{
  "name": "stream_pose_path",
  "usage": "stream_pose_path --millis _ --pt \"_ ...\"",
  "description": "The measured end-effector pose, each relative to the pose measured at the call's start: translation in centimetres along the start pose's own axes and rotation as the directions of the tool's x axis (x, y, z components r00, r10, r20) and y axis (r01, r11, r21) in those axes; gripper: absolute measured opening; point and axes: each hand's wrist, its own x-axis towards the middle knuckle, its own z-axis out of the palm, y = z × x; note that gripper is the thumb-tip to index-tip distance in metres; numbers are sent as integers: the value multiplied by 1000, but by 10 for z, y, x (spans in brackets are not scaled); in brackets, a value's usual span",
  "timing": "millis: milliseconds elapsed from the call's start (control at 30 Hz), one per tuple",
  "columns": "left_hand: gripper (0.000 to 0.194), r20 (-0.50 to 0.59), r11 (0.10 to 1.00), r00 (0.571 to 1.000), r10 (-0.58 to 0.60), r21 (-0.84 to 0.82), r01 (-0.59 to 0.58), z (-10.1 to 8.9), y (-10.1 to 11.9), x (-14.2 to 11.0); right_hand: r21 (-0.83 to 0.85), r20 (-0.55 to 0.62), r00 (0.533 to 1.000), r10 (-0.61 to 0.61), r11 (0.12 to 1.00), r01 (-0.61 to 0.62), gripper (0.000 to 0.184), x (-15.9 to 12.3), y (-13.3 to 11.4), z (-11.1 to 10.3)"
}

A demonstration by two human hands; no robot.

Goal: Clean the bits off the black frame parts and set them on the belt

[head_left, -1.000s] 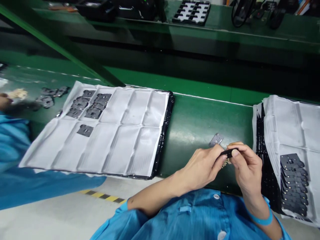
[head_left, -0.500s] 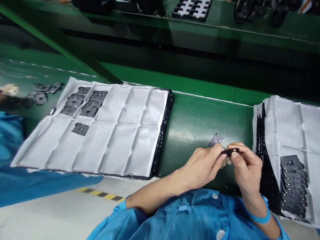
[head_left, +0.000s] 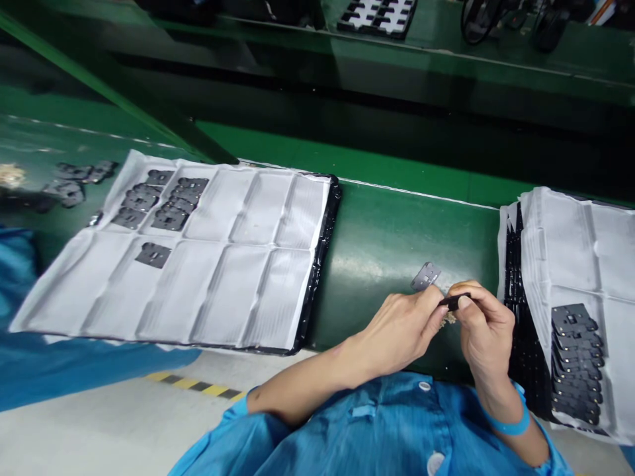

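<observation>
A small black flat plastic part (head_left: 452,302) is held on edge between both hands, just above the green bench. My left hand (head_left: 404,327) pinches its left end between thumb and fingers. On its right end, the thumb and fingers of my right hand (head_left: 485,324) are closed. Right behind my left fingertips, a dark grey plate with cut-outs (head_left: 425,276) lies on the bench. Beneath the hands is a little pile of tiny gold-coloured pieces (head_left: 449,318), partly hidden by the fingers.
To the left lies a white-lined compartment tray (head_left: 208,277) with several dark plates in it. At right, a stack of lined trays (head_left: 538,251) bears a row of overlapping plates (head_left: 576,363). A co-worker's blue sleeve (head_left: 17,271) shows at far left. A green post (head_left: 124,86) slants behind.
The view has shifted slightly, so the trays appear a little further left. Both hands keep hold of the black part, which is turned slightly.
</observation>
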Motion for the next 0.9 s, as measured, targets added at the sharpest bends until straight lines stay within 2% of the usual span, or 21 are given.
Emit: stream_pose_path --millis 367,500,567,700,900 --pt "17 48 997 998 -34 -69 37 -1 -2 5 -21 26 999 41 999 -40 17 -8 7 -9" --pt "15 108 992 992 -65 -104 76 -5 -3 6 6 142 987 71 997 -73 33 -14 2 -20" --pt "14 146 987 987 -72 -134 92 -6 -4 7 -34 168 981 95 995 -91 39 -17 -4 -24" --pt "11 191 956 979 -67 -268 118 -11 -3 9 -226 62 993 100 971 -84 21 -20 -13 -20" --pt "22 117 821 981 -156 -537 194 -11 -3 2 -158 -12 999 48 986 -49 10 -24 -16 -8"
